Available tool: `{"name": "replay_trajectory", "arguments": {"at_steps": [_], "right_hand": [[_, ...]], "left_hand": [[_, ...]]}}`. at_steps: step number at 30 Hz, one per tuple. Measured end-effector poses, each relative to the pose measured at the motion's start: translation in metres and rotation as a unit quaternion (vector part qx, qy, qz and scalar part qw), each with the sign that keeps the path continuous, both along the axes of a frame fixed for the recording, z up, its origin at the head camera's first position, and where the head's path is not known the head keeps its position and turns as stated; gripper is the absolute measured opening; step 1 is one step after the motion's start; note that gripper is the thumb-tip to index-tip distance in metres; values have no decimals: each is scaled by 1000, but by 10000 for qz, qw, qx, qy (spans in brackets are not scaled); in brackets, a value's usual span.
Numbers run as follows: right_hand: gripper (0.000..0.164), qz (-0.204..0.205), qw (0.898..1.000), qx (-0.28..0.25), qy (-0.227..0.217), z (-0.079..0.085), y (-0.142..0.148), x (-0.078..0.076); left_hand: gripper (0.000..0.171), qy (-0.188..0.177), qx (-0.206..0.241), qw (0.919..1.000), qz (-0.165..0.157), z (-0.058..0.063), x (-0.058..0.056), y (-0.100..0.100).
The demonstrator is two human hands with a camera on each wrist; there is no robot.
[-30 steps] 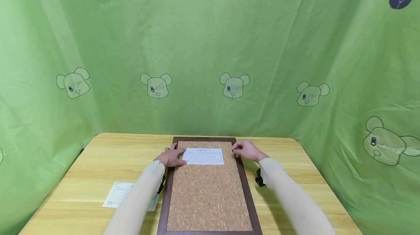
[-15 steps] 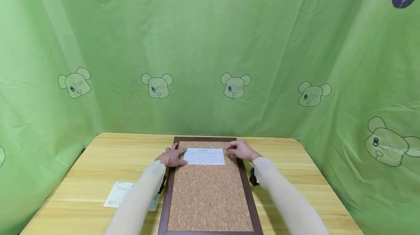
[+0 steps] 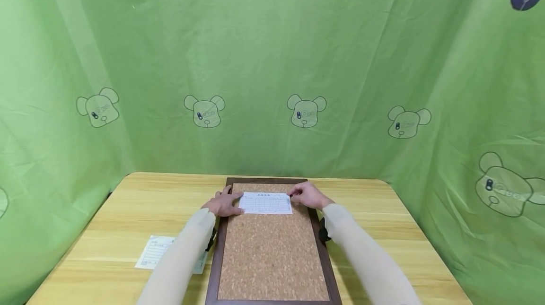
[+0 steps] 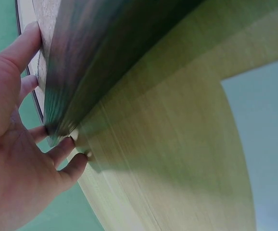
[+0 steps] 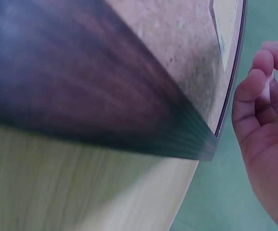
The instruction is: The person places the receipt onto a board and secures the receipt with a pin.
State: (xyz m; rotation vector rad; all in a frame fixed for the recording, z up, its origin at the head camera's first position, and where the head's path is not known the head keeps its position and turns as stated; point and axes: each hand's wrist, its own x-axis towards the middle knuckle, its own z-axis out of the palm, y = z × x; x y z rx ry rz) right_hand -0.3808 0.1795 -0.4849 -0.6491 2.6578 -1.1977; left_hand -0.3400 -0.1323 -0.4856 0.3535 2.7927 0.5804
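A cork board [image 3: 272,257] with a dark brown wooden frame lies on the table. Near its far end a white printed form [image 3: 266,203] lies flat across the cork. My left hand [image 3: 223,202] rests on the board's left edge, thumb and index finger on the form's left side; in the left wrist view the other fingers [image 4: 75,166] reach down along the frame's outer side. My right hand [image 3: 310,195] pinches a small dark pushpin [image 3: 291,196] at the form's upper right corner. In the right wrist view the thumb and fingertips [image 5: 254,82] meet, and the pin is hidden.
More printed slips [image 3: 155,252] lie on the wooden table [image 3: 106,229] left of the board, partly under the left forearm. A green curtain [image 3: 255,149] with bear prints hangs behind the table and along both sides.
My right hand has moved left from the board's right frame to the form's upper right corner, carrying the pushpin. The left hand has stayed on the form.
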Motion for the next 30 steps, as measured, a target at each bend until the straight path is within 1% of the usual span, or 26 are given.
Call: {"name": "replay_trajectory", "arguments": {"at_steps": [5, 7, 11, 19, 25, 30], "right_hand": [[20, 68, 9999, -10, -100, -2, -6, -2], [19, 106, 9999, 65, -51, -2, -9, -2], [18, 37, 9998, 192, 41, -2, -13, -4], [17, -114, 9994, 305, 121, -10, -24, -8], [18, 5, 9992, 275, 299, -14, -34, -9], [17, 30, 9992, 250, 315, -15, -42, -9]], "left_hand": [[68, -60, 34, 10000, -7, 0, 0, 1], [68, -73, 81, 9999, -2, 1, 0, 1], [67, -42, 133, 9999, -10, 3, 1, 0], [67, -64, 130, 9999, -40, 3, 1, -2], [68, -100, 111, 9999, -23, 1, 0, -2], [68, -92, 60, 9999, -46, 1, -1, -2]]}}
